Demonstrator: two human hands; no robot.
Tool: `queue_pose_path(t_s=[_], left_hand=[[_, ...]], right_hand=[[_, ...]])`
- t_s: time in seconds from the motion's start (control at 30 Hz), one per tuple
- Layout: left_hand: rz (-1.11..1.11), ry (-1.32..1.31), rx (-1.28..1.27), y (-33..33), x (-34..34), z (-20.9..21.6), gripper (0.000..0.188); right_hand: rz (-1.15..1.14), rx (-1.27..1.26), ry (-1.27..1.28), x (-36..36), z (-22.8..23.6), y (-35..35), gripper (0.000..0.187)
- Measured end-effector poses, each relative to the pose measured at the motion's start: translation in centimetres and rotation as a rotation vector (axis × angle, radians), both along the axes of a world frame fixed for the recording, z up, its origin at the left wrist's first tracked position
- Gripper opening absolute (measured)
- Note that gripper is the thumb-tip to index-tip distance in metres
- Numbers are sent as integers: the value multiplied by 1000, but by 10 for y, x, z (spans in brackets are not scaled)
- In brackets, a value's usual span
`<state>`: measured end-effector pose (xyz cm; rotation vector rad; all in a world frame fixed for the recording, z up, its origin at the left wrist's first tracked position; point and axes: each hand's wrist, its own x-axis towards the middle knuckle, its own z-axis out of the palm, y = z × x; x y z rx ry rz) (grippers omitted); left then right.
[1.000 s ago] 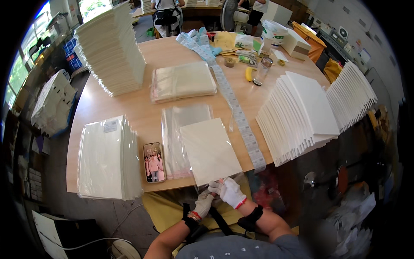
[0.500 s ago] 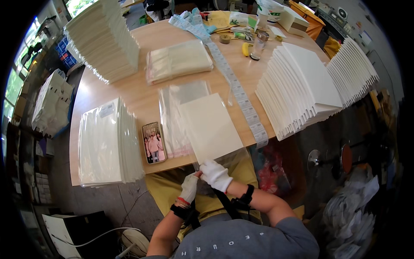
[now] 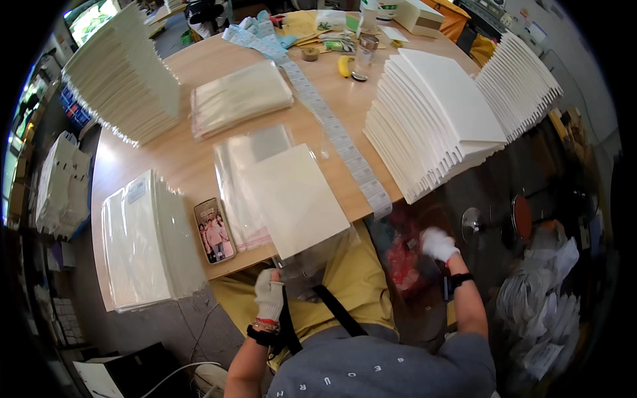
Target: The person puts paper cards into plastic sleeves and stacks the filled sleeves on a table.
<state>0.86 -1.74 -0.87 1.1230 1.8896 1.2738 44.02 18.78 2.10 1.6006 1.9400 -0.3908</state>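
Observation:
My left hand, in a white glove with bare fingertips, is closed just below the table's front edge. It is by the lower left corner of a clear plastic bag; whether the bag's edge is pinched in it is hard to see. A cream rectangular board lies slanted over the bag, its near end at the table edge. My right hand, in a white glove, is out to the right, past the table edge and near some red plastic. Motion blurs its fingers.
Flat clear bags lie under the board, beside a phone. Wrapped boards stand at left, a tall stack behind. White boards lean at right. A label strip crosses the table. A stool stands right.
My right hand has left the bag's near edge and swung right, away from the left hand. The left hand has moved slightly left and down. The whole view has shifted.

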Motion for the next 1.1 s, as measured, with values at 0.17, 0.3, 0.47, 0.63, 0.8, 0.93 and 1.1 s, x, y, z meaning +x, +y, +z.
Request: queue_pose_path(t_s=[0.17,0.3,0.47,0.63,0.8,0.93,1.1], left_hand=[[-17,1134,240,20,-12,27,27],[-230,1145,531,48,-15,34,27],[-458,936,391,46,-23,41,17],[-152,586,-78,28,-14,16,15],[155,-85,-370,25,-7,-15,30],[269,-830,-73,22,8,-27,27],[128,511,103,19,2,15,19]], right_hand=[[530,406,761,-62,-32,-12,29],[286,252,1209,-163,9,2,22],[766,164,1313,-159,-6,27,8],[449,144,982,-167,1,9,12],[69,400,1047,-186,-28,-21,21],[-291,315,1217,-189,-41,-35,19],[-517,893,1160,-128,-35,-12,23]])
